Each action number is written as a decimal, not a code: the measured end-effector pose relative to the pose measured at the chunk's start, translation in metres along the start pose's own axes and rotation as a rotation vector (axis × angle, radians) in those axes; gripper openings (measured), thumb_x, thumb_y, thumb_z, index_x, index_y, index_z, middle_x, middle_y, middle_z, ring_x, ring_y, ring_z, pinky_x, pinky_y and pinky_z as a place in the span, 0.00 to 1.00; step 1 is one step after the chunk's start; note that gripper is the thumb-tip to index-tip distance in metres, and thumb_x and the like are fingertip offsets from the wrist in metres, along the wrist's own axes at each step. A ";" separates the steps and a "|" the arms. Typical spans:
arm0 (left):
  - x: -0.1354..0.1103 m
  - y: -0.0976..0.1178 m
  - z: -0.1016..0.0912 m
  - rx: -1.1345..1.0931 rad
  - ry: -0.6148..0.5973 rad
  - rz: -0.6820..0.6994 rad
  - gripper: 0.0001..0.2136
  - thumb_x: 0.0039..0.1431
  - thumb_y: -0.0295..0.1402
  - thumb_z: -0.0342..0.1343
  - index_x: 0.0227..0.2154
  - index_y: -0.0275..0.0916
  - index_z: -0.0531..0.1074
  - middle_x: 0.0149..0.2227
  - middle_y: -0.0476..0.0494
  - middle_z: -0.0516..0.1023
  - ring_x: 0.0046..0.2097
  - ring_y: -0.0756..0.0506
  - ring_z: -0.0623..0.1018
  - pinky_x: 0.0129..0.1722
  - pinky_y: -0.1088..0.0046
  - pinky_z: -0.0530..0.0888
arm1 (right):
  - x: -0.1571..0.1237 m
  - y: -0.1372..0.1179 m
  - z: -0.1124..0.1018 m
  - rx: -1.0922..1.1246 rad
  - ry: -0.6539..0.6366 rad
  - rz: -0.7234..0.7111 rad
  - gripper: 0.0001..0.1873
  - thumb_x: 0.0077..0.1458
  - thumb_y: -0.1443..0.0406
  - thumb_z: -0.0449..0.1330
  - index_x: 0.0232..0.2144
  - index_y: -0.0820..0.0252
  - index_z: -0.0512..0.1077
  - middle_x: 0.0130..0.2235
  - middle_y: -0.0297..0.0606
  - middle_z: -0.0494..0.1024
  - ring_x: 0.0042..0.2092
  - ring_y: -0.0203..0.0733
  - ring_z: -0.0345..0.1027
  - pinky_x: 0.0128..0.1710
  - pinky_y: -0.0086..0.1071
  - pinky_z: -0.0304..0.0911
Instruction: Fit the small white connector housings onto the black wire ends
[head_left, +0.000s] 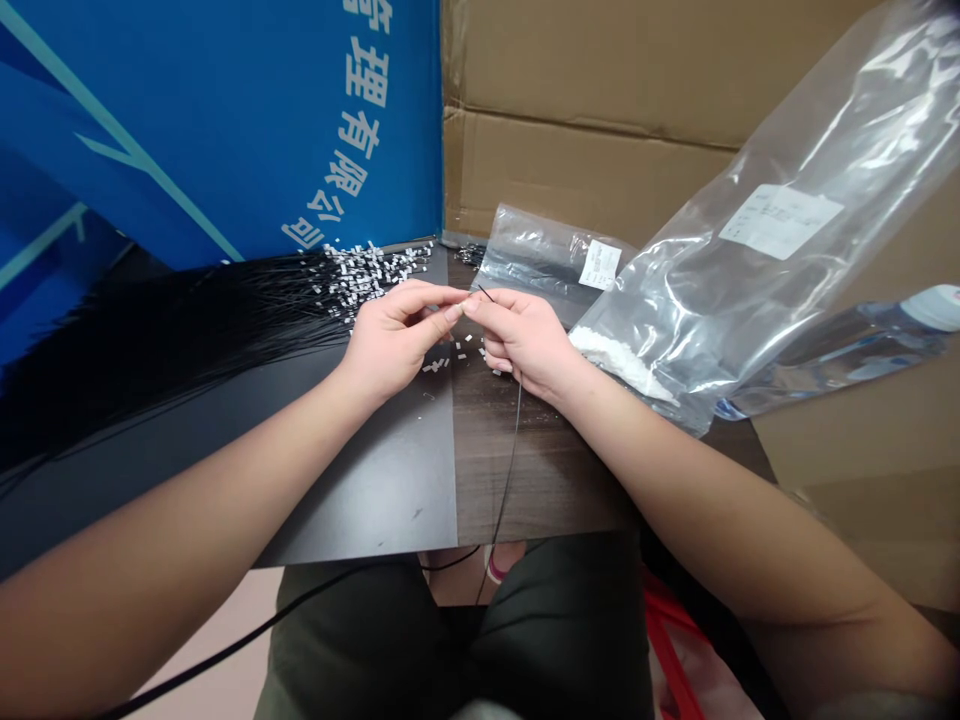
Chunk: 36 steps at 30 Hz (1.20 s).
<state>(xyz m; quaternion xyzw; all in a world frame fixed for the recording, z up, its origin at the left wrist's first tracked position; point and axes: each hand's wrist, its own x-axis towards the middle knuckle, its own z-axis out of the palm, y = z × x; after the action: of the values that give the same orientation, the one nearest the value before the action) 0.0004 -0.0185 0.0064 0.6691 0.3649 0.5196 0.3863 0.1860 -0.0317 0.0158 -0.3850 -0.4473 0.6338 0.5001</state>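
My left hand (pixel 401 330) and my right hand (pixel 525 335) meet at the fingertips above the table. A thin black wire (pixel 515 440) is pinched in my right hand; its short end pokes up past the fingers and the rest hangs down over the table's front edge. The thumb and forefinger of my left hand are closed at the same spot, and whatever lies between them is too small to make out. Beneath the hands are several small white pieces (pixel 437 366), scattered on the table.
A large pile of black wires (pixel 150 330) with white ends (pixel 367 270) covers the left side. At the right lie a clear plastic bag (pixel 720 310) with white pieces inside and a water bottle (pixel 847 350). A smaller labelled bag (pixel 536 250) sits behind my hands, before a cardboard wall (pixel 570 160).
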 end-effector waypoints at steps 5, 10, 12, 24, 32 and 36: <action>0.000 0.000 0.000 -0.024 0.004 -0.007 0.10 0.61 0.42 0.74 0.43 0.45 0.90 0.42 0.43 0.84 0.33 0.49 0.78 0.36 0.71 0.76 | -0.001 -0.001 -0.001 0.038 -0.039 0.039 0.14 0.60 0.58 0.76 0.34 0.58 0.76 0.18 0.17 0.53 0.18 0.26 0.40 0.16 0.24 0.43; 0.000 0.001 0.000 -0.023 0.029 -0.026 0.12 0.60 0.44 0.75 0.42 0.43 0.89 0.41 0.42 0.85 0.33 0.49 0.79 0.36 0.71 0.77 | -0.001 -0.001 -0.001 0.037 -0.051 0.051 0.16 0.60 0.56 0.76 0.35 0.58 0.75 0.18 0.16 0.53 0.18 0.26 0.39 0.16 0.24 0.43; 0.000 0.001 0.000 -0.020 0.034 -0.028 0.13 0.60 0.44 0.75 0.41 0.42 0.88 0.40 0.43 0.86 0.32 0.49 0.79 0.36 0.71 0.77 | -0.001 -0.001 -0.001 0.037 -0.054 0.047 0.16 0.59 0.56 0.76 0.34 0.58 0.75 0.18 0.17 0.53 0.18 0.26 0.40 0.16 0.24 0.43; -0.001 0.005 0.000 0.060 0.025 -0.101 0.10 0.64 0.40 0.69 0.41 0.40 0.83 0.35 0.45 0.83 0.32 0.48 0.79 0.35 0.71 0.76 | 0.002 0.005 -0.002 -0.078 0.062 -0.040 0.16 0.56 0.56 0.75 0.33 0.57 0.75 0.20 0.21 0.60 0.19 0.27 0.45 0.17 0.27 0.44; -0.002 0.007 0.005 -0.172 0.035 -0.260 0.11 0.58 0.40 0.73 0.36 0.38 0.84 0.31 0.48 0.80 0.30 0.50 0.76 0.33 0.74 0.74 | 0.001 0.008 -0.007 -0.441 0.099 -0.309 0.14 0.59 0.56 0.72 0.45 0.56 0.83 0.21 0.21 0.58 0.25 0.33 0.51 0.28 0.31 0.54; -0.001 0.005 0.005 -0.334 0.022 -0.363 0.12 0.54 0.39 0.77 0.35 0.37 0.85 0.33 0.48 0.81 0.30 0.52 0.76 0.33 0.76 0.74 | 0.001 0.011 -0.008 -0.527 0.096 -0.350 0.13 0.62 0.55 0.71 0.45 0.54 0.87 0.22 0.23 0.59 0.25 0.34 0.51 0.28 0.32 0.52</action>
<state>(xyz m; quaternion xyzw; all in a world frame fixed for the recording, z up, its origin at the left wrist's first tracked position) 0.0053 -0.0223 0.0096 0.5137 0.3925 0.5019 0.5745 0.1897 -0.0301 0.0032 -0.4481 -0.6314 0.3815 0.5050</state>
